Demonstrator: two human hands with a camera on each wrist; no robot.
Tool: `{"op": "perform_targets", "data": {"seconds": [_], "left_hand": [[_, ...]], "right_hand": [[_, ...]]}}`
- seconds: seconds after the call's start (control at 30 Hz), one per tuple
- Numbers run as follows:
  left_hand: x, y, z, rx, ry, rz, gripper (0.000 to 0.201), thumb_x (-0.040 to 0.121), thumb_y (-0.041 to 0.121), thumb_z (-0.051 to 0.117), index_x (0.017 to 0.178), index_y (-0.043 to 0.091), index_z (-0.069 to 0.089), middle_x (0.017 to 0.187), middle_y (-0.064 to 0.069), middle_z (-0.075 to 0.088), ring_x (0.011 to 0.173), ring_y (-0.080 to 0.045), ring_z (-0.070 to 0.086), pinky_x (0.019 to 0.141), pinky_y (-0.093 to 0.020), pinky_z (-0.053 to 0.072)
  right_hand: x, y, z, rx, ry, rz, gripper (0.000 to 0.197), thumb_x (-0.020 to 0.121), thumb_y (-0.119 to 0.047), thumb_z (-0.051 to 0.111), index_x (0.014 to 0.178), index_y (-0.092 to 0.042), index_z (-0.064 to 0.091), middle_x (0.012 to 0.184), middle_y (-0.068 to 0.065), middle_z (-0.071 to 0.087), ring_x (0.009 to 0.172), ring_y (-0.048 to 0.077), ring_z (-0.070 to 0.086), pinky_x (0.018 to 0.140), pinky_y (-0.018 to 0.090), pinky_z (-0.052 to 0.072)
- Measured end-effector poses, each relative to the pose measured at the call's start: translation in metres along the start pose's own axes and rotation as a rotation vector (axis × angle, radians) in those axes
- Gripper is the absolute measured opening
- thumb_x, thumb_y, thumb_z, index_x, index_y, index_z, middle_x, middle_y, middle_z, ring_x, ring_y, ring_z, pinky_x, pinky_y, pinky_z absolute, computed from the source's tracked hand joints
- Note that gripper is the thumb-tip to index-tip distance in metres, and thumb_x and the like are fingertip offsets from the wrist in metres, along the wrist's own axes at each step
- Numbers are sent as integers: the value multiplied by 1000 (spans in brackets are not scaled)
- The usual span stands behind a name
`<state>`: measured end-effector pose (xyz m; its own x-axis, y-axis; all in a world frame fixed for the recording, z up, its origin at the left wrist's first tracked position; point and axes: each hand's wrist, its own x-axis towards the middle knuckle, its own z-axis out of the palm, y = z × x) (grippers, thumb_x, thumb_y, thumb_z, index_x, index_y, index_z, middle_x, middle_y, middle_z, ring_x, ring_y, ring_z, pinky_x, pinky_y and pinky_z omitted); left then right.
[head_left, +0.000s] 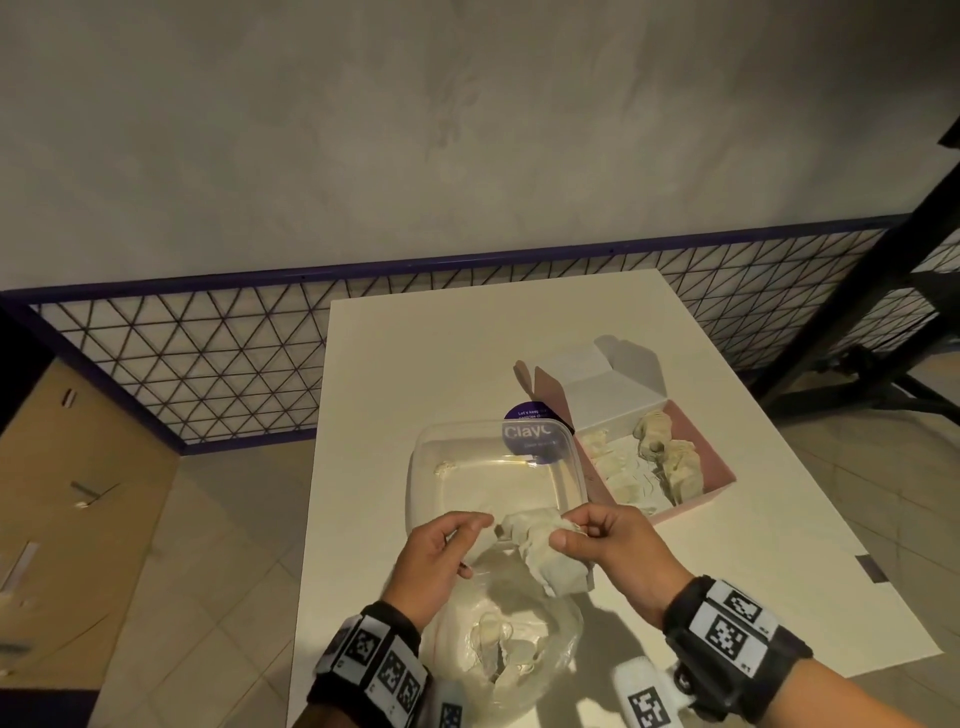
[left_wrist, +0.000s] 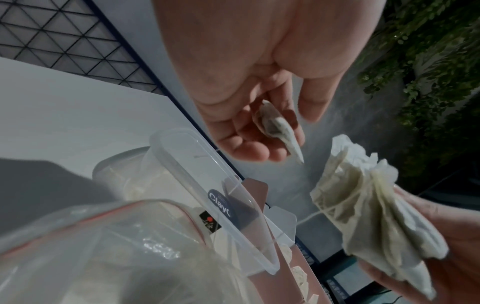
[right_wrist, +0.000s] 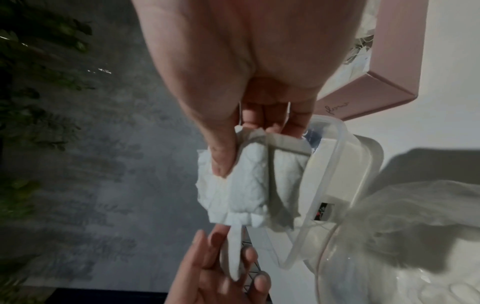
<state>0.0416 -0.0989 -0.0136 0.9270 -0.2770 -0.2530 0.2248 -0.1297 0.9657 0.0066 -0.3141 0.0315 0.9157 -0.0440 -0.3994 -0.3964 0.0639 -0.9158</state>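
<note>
My right hand (head_left: 571, 535) grips a crumpled bundle of pale tea bags (head_left: 540, 553) tied with string, thumb pressed on its side (right_wrist: 246, 185). It hangs above the near rim of a clear plastic container (head_left: 431, 467). My left hand (head_left: 475, 525) pinches a single flat tea bag (left_wrist: 278, 127) between thumb and fingers, just left of the bundle (left_wrist: 363, 205). In the right wrist view this single bag (right_wrist: 233, 253) sits close under the bundle's end, and I cannot tell whether they touch. A string trails from the bundle toward the container.
A pink box (head_left: 722, 478) with its lid up holds more tea bags, right of the container. A clear zip bag (head_left: 519, 654) with several tea bags lies at the white table's near edge. A wire mesh fence runs behind, and a cardboard box stands on the floor at left.
</note>
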Motion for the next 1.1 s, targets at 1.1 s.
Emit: {"op": "perform_targets", "data": {"seconds": [1.1], "left_hand": [[-7, 2, 52, -234, -160, -135, 48, 66, 34, 81, 109, 18, 68, 107, -13, 71, 102, -33, 68, 91, -57, 52]], "right_hand": [[7, 11, 11, -127, 172, -114, 6, 76, -6, 75, 78, -5, 69, 72, 5, 69, 70, 16, 63, 68, 24, 53]]}}
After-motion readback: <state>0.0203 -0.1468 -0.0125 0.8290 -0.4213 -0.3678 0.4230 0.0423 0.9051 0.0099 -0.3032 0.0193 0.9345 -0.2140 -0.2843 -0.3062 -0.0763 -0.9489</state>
